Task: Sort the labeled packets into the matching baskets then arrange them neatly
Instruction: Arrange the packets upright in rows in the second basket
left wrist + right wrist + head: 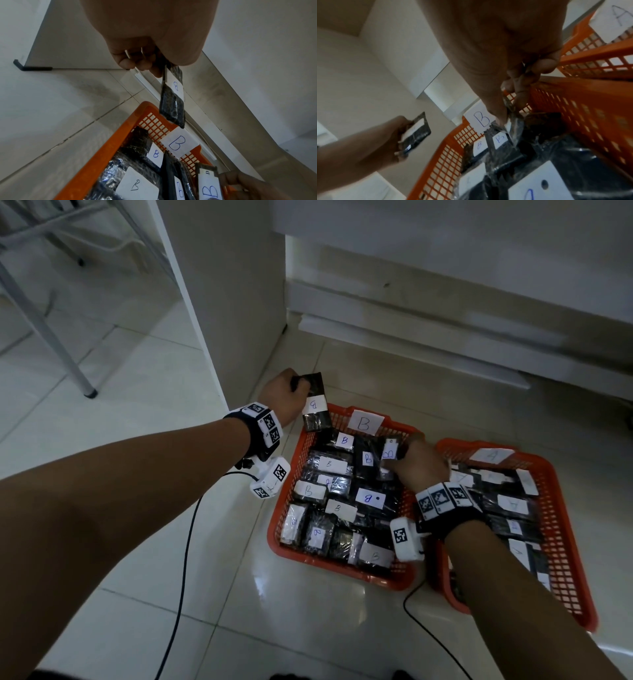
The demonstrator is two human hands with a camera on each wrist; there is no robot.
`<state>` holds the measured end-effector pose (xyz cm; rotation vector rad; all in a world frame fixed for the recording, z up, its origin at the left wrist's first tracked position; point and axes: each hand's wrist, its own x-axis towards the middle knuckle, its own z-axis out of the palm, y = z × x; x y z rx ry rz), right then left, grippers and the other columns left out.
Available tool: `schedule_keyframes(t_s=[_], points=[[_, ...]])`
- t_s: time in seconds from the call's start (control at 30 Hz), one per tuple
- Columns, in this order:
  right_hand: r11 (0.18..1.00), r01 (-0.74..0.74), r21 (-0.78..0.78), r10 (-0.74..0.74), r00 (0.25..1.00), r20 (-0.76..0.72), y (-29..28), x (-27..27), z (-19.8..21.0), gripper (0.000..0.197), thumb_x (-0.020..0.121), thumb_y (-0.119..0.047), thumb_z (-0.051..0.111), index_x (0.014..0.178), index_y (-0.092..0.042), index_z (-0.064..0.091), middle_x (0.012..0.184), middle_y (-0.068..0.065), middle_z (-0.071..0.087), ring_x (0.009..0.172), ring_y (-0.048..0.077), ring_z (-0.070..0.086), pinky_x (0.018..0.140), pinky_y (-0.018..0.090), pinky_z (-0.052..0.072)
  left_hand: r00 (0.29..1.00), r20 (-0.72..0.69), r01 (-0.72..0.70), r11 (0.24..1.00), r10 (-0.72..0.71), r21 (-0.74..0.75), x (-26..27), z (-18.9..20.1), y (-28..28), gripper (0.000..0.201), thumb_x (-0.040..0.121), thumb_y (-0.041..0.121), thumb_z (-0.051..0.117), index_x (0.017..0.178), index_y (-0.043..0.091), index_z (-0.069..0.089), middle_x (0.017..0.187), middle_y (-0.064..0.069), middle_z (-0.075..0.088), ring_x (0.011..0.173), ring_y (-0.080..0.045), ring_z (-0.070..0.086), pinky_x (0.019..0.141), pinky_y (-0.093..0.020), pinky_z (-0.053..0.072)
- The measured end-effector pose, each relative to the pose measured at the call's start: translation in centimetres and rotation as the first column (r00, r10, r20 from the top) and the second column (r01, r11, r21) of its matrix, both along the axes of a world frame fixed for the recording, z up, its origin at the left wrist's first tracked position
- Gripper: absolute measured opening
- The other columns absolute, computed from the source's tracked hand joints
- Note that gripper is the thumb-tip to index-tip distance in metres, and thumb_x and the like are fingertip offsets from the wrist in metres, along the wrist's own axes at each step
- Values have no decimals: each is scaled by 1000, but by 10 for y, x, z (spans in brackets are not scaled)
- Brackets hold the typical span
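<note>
Tiled floor (pixel 144 508) bare to the left of both baskets. B basket (pixel 287 498) and A basket (pixel 565 549) side by side, rims touching, both packed with packets; A labels blurred, partly hidden by right forearm. Left hand (pixel 284 395) grips a B packet (pixel 317 405) above B basket's far-left corner. Right hand (pixel 423 467) pinches another B packet (pixel 390 453) upright inside B basket's far-right corner.
</note>
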<state>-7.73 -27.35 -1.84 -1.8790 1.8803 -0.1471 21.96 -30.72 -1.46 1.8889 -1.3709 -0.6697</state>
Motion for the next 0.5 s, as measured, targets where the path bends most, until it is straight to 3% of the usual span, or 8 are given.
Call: schedule_keyframes(t_s=[0.07, 0.17, 0.23, 0.27, 0.33, 0.43, 0.5], points=[[998, -18, 65, 16, 1000, 21, -1, -3, 3, 22, 93, -32, 78, 80, -21, 64, 80, -3, 68, 65, 9, 57, 53, 23, 34, 1000, 7, 3, 1000, -3, -2, -3, 0, -1, 28, 104, 32, 48, 106, 7, 60, 90, -6, 64, 79, -23, 59, 54, -22, 35], [988, 18, 156, -47, 982, 184, -3, -15, 5, 21, 96, -30, 76, 90, -10, 74, 81, 1, 72, 69, 12, 68, 55, 24, 44, 999, 31, 16, 1000, -16, 9, -9, 3, -1, 29, 104, 34, 47, 107, 8, 60, 90, -5, 64, 79, -22, 59, 53, -21, 34], [984, 21, 179, -74, 953, 293, -3, -23, 6, 17, 95, -31, 76, 100, -15, 75, 88, -2, 74, 80, 11, 73, 69, 25, 54, 1000, 7, 29, 1000, -29, 5, -14, 3, -2, 26, 103, 34, 47, 105, 11, 59, 90, -5, 64, 79, -23, 61, 53, -22, 35], [986, 14, 165, -66, 949, 309, -4, -26, 8, 17, 95, -33, 76, 105, -19, 75, 94, -4, 76, 87, 15, 73, 80, 31, 57, 999, -3, 35, 999, -35, 3, -16, 4, -3, 24, 103, 34, 47, 103, 12, 57, 90, -5, 65, 78, -22, 61, 53, -23, 36], [990, -5, 143, -43, 943, 330, -4, -31, 15, 20, 96, -33, 75, 113, -22, 74, 103, -4, 75, 96, 17, 71, 91, 38, 56, 999, 1, 45, 999, -45, 7, -21, 5, -4, 22, 104, 34, 46, 102, 14, 56, 89, -3, 64, 72, -15, 59, 53, -23, 36], [973, -134, 186, 69, 945, 320, -2, -34, 30, 17, 98, -28, 72, 114, -21, 72, 106, -5, 74, 97, 14, 69, 82, 30, 52, 999, 10, 37, 999, -37, 5, -22, 6, -4, 21, 103, 34, 47, 101, 15, 57, 89, -2, 64, 67, -6, 53, 52, -21, 34], [928, -288, 238, 223, 938, 265, 4, -34, 38, 18, 99, -28, 72, 116, -25, 73, 108, -10, 74, 99, 10, 68, 79, 27, 49, 999, 9, 35, 999, -35, -2, -21, 7, -4, 22, 103, 34, 47, 101, 15, 57, 90, -3, 64, 68, -9, 55, 54, -24, 36]])
